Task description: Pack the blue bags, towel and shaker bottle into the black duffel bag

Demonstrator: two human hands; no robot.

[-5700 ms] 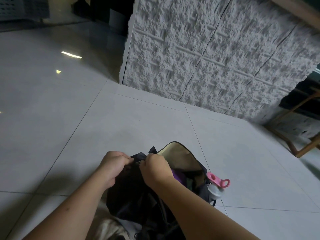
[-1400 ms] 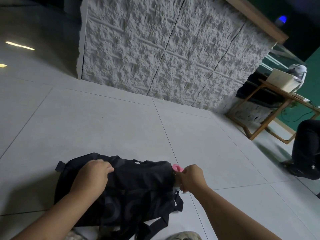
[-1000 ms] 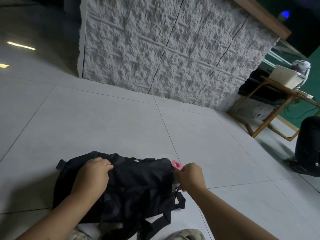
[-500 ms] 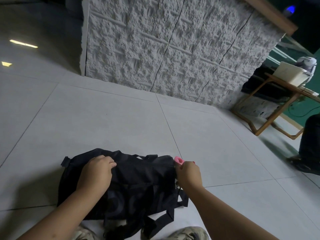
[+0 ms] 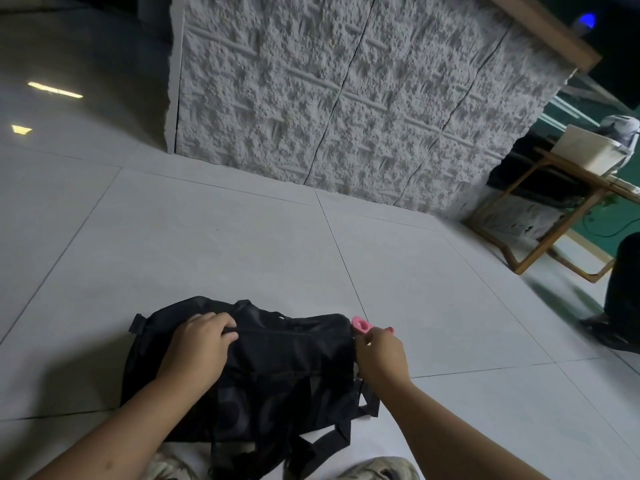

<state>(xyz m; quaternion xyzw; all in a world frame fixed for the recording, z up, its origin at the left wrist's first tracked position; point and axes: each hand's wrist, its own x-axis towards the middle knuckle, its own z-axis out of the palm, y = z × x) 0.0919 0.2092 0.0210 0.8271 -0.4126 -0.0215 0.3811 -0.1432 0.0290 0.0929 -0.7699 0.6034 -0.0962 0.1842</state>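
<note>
The black duffel bag [image 5: 284, 368] lies on the floor tiles in front of me, its top closed. My left hand [image 5: 201, 344] rests on the bag's top left, fingers curled into the fabric along the zip line. My right hand [image 5: 381, 351] pinches at the bag's right end; what sits between its fingertips is hidden. Just above that hand the shaker bottle's pink lid loop [image 5: 361, 323] sticks out beside the bag's end. The blue bags and the towel are not visible.
A rough grey textured wall [image 5: 346, 98] stands behind the bag. A wooden-framed table [image 5: 554, 216] with a white box [image 5: 588, 150] is at the right. Another person's dark leg and shoe [image 5: 620, 306] are at the far right. The bag's straps [image 5: 322, 441] trail toward my shoes [image 5: 377, 469].
Early on the bag's top was open with both hands at its left end. Now it is closed and my right hand is at its right end. In the last second both hands stayed put.
</note>
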